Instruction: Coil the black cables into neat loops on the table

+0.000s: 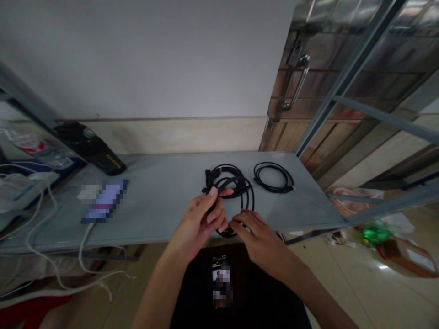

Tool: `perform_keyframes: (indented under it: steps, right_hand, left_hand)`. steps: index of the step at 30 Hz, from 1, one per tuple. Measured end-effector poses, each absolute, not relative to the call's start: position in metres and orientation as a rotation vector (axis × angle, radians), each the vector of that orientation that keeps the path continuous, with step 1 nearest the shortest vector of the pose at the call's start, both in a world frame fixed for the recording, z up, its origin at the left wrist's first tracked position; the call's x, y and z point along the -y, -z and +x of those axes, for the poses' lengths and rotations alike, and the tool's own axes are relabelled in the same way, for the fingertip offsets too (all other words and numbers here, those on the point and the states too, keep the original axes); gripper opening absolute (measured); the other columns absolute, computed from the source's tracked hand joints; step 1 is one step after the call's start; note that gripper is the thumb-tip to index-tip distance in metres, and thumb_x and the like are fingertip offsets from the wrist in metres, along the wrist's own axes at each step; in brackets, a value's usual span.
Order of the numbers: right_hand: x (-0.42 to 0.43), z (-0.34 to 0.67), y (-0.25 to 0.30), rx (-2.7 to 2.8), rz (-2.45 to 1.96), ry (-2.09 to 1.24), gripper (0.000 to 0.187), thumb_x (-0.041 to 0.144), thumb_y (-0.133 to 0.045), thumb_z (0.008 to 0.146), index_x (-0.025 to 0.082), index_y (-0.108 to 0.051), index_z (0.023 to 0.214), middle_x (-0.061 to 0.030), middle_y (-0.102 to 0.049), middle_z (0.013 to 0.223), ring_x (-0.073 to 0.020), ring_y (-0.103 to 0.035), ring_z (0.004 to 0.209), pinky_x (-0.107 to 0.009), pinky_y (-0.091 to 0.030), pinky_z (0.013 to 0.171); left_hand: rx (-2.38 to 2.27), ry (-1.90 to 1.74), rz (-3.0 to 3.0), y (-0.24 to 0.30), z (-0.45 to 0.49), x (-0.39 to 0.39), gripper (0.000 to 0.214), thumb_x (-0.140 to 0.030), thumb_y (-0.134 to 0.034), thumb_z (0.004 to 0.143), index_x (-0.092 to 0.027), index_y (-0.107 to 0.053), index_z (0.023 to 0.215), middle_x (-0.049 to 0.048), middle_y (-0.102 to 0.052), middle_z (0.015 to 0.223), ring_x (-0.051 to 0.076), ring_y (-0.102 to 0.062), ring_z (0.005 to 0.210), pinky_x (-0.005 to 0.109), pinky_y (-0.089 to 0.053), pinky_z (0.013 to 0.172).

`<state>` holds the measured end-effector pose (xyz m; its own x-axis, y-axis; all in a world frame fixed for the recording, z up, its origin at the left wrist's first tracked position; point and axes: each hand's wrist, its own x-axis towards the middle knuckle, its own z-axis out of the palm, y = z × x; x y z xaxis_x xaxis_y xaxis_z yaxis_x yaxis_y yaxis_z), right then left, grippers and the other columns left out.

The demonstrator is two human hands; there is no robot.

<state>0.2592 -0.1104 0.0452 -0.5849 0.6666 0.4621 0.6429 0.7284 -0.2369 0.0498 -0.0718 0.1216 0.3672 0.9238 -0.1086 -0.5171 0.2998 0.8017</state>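
Observation:
My left hand [205, 215] pinches a looped black cable [253, 194] between thumb and fingers, above the front edge of the grey shelf [157, 183]. The loop hangs toward my right hand [255, 233], whose curled fingers close around its lower part near the shelf edge. Just behind my hands, a coiled black cable bundle [211, 173] with plug ends lies on the shelf, partly covered by the held loop. To its right rests a separate, neatly coiled black cable [291, 176].
A phone [106, 201] with a white cord lies on the shelf at left, near a black bottle-shaped object [99, 153] and a clear plastic bottle [37, 148]. Another phone [221, 278] rests on my lap. Grey metal posts [350, 77] frame the shelf; a cardboard box [408, 256] sits on the floor.

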Motion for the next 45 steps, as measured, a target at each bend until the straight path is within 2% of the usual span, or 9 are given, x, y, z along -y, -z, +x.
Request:
perform_keyframes:
  steps: [4,7,12,15,19,22,26,33,45]
  right_hand:
    - [0.107,0.294,-0.052,2.450,-1.117,0.201,0.041,-0.001,-0.057,0.101,0.017,-0.069,0.136,-0.0127,-0.073,0.121,-0.0331,-0.072,0.120,-0.056,-0.060,0.122]
    - [0.105,0.301,-0.053,2.436,-1.228,0.235,0.024,0.011,-0.060,0.106,0.017,-0.069,0.127,-0.0132,-0.074,0.117,-0.0340,-0.071,0.117,-0.058,-0.058,0.122]
    - [0.087,0.299,-0.045,2.218,-1.279,0.271,0.009,0.023,-0.057,0.115,0.018,-0.064,0.115,-0.0136,-0.076,0.108,-0.0315,-0.072,0.107,-0.052,-0.057,0.113]
    - [0.066,0.313,-0.039,2.233,-1.344,0.404,0.017,0.018,-0.053,0.118,0.021,-0.064,0.106,-0.0105,-0.075,0.098,-0.0294,-0.070,0.095,-0.047,-0.054,0.098]
    - [0.036,0.352,-0.030,2.356,-1.358,0.578,0.018,0.014,-0.056,0.116,0.014,-0.072,0.125,-0.0141,-0.078,0.111,-0.0307,-0.070,0.102,-0.047,-0.050,0.101]
    - [0.020,0.381,-0.021,2.438,-1.384,0.631,0.021,0.011,-0.055,0.115,0.015,-0.074,0.122,-0.0128,-0.076,0.108,-0.0310,-0.069,0.105,-0.046,-0.049,0.109]
    - [0.011,0.409,-0.007,2.481,-1.461,0.639,0.023,0.013,-0.053,0.116,0.017,-0.076,0.118,-0.0127,-0.075,0.110,-0.0331,-0.069,0.117,-0.049,-0.046,0.121]
    - [0.009,0.431,0.018,2.371,-1.588,0.594,0.032,0.013,-0.050,0.115,0.018,-0.076,0.133,-0.0177,-0.073,0.136,-0.0329,-0.071,0.118,-0.048,-0.053,0.108]
    - [0.020,0.392,0.020,1.925,-1.465,0.339,0.050,0.048,-0.065,0.115,0.019,-0.061,0.155,-0.0249,-0.067,0.151,-0.0408,-0.065,0.142,-0.062,-0.053,0.120]
  left_hand:
    - [-0.678,-1.052,0.785,-0.101,0.080,0.048,0.055,-0.060,-0.099,0.090,-0.020,-0.062,0.083,-0.0151,-0.029,0.058,0.004,-0.020,0.045,0.020,-0.037,0.047]
    - [-0.641,-1.076,0.752,-0.086,0.111,0.031,0.063,-0.071,-0.093,0.091,-0.024,-0.052,0.082,-0.0164,-0.022,0.056,0.005,-0.012,0.045,0.019,-0.023,0.043]
    - [-0.485,-1.082,0.812,-0.084,0.153,0.011,0.069,-0.082,-0.081,0.096,-0.026,-0.043,0.081,-0.0151,-0.021,0.057,0.007,-0.014,0.046,0.021,-0.026,0.045]
    - [-0.467,-1.082,0.966,-0.085,0.162,-0.006,0.066,-0.081,-0.073,0.102,-0.027,-0.044,0.081,-0.0110,-0.029,0.060,0.011,-0.035,0.049,0.026,-0.040,0.052]
    - [-0.687,-1.095,1.531,-0.072,0.161,-0.038,0.061,-0.073,-0.053,0.115,-0.024,-0.058,0.080,0.0009,-0.058,0.077,0.020,-0.062,0.079,0.035,-0.052,0.079]
    - [-0.897,-0.958,1.844,-0.050,0.165,-0.062,0.052,-0.058,-0.047,0.120,-0.024,-0.062,0.084,0.0037,-0.066,0.082,0.024,-0.064,0.083,0.038,-0.052,0.085]
    - [-1.215,-0.778,2.081,-0.022,0.183,-0.081,0.043,-0.054,-0.055,0.118,-0.022,-0.066,0.092,0.0105,-0.074,0.094,0.032,-0.072,0.096,0.045,-0.057,0.095]
    - [-1.372,-0.668,2.414,-0.002,0.197,-0.083,0.053,-0.064,-0.053,0.119,-0.014,-0.072,0.119,0.0207,-0.077,0.127,0.040,-0.067,0.130,0.054,-0.052,0.117]
    - [-1.571,-1.079,2.387,0.025,-0.016,-0.080,0.036,-0.047,-0.053,0.120,-0.022,-0.068,0.140,0.0172,-0.074,0.141,0.039,-0.063,0.136,0.061,-0.047,0.126]
